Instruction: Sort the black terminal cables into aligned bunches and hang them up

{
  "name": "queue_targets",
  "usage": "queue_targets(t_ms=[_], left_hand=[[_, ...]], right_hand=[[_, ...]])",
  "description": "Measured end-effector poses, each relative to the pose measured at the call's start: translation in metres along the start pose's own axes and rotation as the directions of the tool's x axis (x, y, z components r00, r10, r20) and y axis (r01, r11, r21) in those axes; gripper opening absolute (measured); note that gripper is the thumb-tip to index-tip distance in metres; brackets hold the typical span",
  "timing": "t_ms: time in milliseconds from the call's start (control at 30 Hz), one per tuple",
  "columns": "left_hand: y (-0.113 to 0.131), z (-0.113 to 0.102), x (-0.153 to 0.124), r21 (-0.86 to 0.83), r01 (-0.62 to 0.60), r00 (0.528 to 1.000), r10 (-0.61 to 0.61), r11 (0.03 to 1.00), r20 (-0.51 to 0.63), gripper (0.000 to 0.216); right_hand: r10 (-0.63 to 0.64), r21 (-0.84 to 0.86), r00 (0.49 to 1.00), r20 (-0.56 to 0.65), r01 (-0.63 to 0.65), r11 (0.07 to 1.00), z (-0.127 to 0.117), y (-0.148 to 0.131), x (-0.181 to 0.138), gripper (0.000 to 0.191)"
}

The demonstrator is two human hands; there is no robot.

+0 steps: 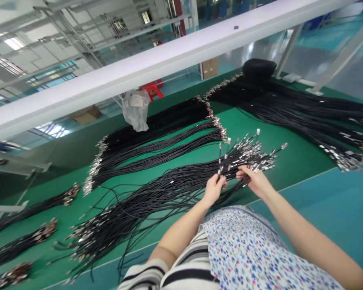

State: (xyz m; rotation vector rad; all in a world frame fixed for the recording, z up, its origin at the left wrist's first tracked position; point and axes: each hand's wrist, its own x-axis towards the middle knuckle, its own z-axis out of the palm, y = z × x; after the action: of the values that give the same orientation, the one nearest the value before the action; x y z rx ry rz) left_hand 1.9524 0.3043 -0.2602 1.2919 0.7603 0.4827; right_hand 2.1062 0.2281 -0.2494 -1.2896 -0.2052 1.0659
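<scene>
A thick bundle of black cables (157, 191) with silvery connector ends lies across the green table in front of me. My left hand (214, 188) is closed around a few cable ends, whose connectors stick up above the fingers. Just to its right, my right hand (252, 179) pinches a cable at the edge of the bundle's connector ends (251, 151). How many cables each hand grips is hard to make out. The bundle's far-left ends (84, 237) spread loosely toward the table's front edge.
Neat rows of black cables (160, 125) lie behind the bundle, with a clear plastic bag (136, 108) at their back. More cables (305, 108) extend to the right, and tied bunches (45, 233) lie at left. A white beam (169, 56) crosses above the table (260, 121).
</scene>
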Motion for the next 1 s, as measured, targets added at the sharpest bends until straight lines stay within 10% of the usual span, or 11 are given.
queue_targets(t_ms=[67, 133, 233, 367, 500, 767, 1000], left_hand=[[0.003, -0.002, 0.006, -0.08, 0.017, 1.0, -0.016, 0.997, 0.016, 0.032], [0.007, -0.005, 0.008, -0.155, 0.042, 0.996, -0.028, 0.987, 0.09, 0.033], [0.013, -0.009, 0.004, -0.19, 0.074, 0.987, -0.045, 0.979, 0.153, 0.036], [0.018, -0.009, -0.006, -0.155, 0.112, 0.965, -0.071, 0.981, 0.251, 0.038], [0.021, -0.009, -0.014, -0.118, 0.105, 0.936, -0.058, 0.987, 0.347, 0.042], [0.029, -0.025, -0.006, 0.325, -0.136, 0.966, 0.053, 0.936, 0.253, 0.044], [0.031, -0.026, -0.011, 0.422, -0.23, 0.871, -0.008, 0.877, 0.491, 0.042]], right_hand=[[0.135, -0.228, 0.988, -0.069, -0.147, 0.963, -0.023, 0.005, 0.005, 0.038], [0.349, -0.583, 0.928, -0.13, -0.356, 0.73, -0.043, 0.004, 0.006, 0.046], [0.448, -0.897, 0.891, -0.075, -0.256, 0.36, -0.049, -0.005, -0.003, 0.047], [0.142, -0.68, 0.906, 0.398, 0.188, 0.708, -0.002, -0.018, -0.018, 0.039], [0.018, -0.432, 0.819, 0.574, 0.284, 0.856, 0.041, -0.014, -0.022, 0.035], [-0.223, -0.351, 0.951, 0.215, 0.288, 0.891, 0.026, -0.012, -0.02, 0.033], [-0.221, -0.145, 0.975, 0.035, 0.224, 0.964, 0.016, -0.045, -0.025, 0.036]])
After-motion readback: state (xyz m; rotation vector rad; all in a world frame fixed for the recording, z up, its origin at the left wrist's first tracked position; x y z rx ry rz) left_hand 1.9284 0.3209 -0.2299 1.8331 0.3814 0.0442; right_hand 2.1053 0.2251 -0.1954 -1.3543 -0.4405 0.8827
